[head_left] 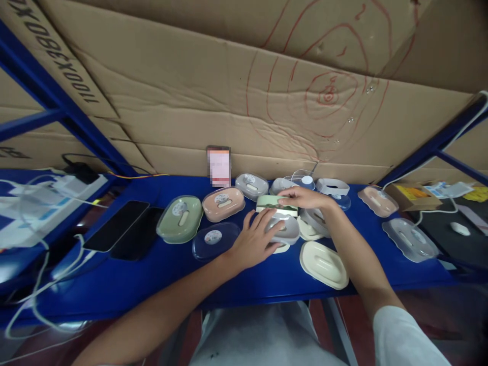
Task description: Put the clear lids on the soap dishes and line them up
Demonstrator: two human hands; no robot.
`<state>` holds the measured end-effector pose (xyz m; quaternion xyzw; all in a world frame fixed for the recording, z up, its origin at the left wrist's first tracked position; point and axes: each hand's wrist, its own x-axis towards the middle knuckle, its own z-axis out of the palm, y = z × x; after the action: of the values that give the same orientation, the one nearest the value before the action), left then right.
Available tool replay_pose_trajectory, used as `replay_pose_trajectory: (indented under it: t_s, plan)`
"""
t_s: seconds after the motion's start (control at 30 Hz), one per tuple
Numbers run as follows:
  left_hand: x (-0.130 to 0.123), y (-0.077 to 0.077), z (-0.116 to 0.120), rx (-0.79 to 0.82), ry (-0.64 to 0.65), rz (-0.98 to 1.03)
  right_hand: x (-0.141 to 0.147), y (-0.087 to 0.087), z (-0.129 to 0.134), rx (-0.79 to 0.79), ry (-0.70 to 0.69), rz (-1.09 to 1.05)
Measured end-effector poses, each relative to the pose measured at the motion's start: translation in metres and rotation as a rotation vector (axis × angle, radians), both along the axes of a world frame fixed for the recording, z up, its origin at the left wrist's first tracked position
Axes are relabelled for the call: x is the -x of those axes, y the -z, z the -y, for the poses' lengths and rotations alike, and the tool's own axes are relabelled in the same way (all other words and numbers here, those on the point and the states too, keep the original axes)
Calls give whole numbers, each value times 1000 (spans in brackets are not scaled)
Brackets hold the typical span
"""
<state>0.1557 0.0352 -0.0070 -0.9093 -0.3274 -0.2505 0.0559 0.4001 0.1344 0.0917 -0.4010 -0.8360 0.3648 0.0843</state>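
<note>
My right hand point(310, 197) is closed on a green soap box point(269, 202) with a cream lower part, its fingers over the top. My left hand point(255, 241) reaches in from the left, with some fingertips by the green box's front edge. Its lower fingers and thumb are around the left end of a light grey soap box point(292, 231). Under the grey box a cream piece point(282, 248) peeks out. Close to my right forearm lie a cream soap box part point(324, 265) and another grey soap box point(313, 218). A clear lid point(208, 241) lies beside my left wrist.
A green box point(183, 218) and a pink box point(224, 203) sit left of my hands. Grey boxes point(251, 186) line the back. On the right are another pink box point(377, 201) and a clear-lidded grey box point(409, 239). Phones point(116, 226) and white cables lie left; cardboard point(183, 112) stands behind.
</note>
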Motion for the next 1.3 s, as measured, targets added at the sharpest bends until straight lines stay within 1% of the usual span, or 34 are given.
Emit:
replay_pose_trajectory:
  t_s: [0.07, 0.13, 0.2, 0.27, 0.3, 0.33, 0.37, 0.4, 0.47, 0.5, 0.53, 0.6, 0.67, 0.73, 0.8, 0.87, 0.93, 0.97, 1.0, 1.07, 1.13, 1.2, 1.3]
  plan:
    - [0, 1, -1, 4, 18, -40, -4, -4, 4, -110, 81, -11]
    - [0, 1, -1, 18, 53, -69, -9, -11, 10, -292, 210, 37]
    - [-1, 1, -1, 25, 66, -73, -12, -19, 17, -501, 395, 162]
    - [-2, 0, 1, 26, 63, -66, -7, -25, 21, -692, 592, 317]
    - [-2, -1, 1, 21, 62, -59, -2, -26, 21, -769, 654, 377]
    - [-2, -2, 1, 12, 59, -51, 5, -25, 20, -819, 667, 416]
    - [-2, -3, 1, 2, 53, -43, 14, -22, 17, -836, 627, 434]
    - [-1, -4, 0, -8, 43, -38, 24, -18, 13, -821, 548, 434]
    - [1, -7, -3, -23, -4, -31, 47, -3, 3, -752, 371, 403]
    - [3, -9, -5, -26, -42, -29, 58, 5, -3, -715, 312, 387]
    - [5, -11, -8, -27, -83, -28, 67, 15, -10, -684, 279, 374]
    - [10, -15, -14, -31, -167, -23, 80, 30, -21, -631, 265, 353]
    - [15, -22, -21, -27, -245, -16, 82, 39, -28, -585, 270, 333]
    - [23, -30, -28, -11, -327, -3, 74, 38, -30, -572, 286, 309]
    - [33, -38, -36, 13, -415, 16, 62, 30, -29, -588, 331, 286]
    - [45, -44, -43, 47, -485, 26, 52, 19, -26, -641, 420, 270]
    - [59, -46, -49, 142, -539, 1, 48, 11, -21, -734, 494, 283]
    - [65, -47, -52, 200, -564, -19, 50, 10, -19, -772, 493, 298]
    - [71, -47, -55, 254, -587, -38, 54, 10, -17, -795, 465, 316]
    - [80, -47, -59, 322, -614, -67, 65, 16, -11, -783, 346, 352]
    - [85, -49, -62, 339, -607, -74, 80, 26, -6, -735, 245, 376]
    - [86, -53, -64, 358, -590, -67, 92, 36, -1, -711, 202, 409]
    - [82, -58, -63, 364, -598, -36, 102, 47, 2, -707, 205, 461]
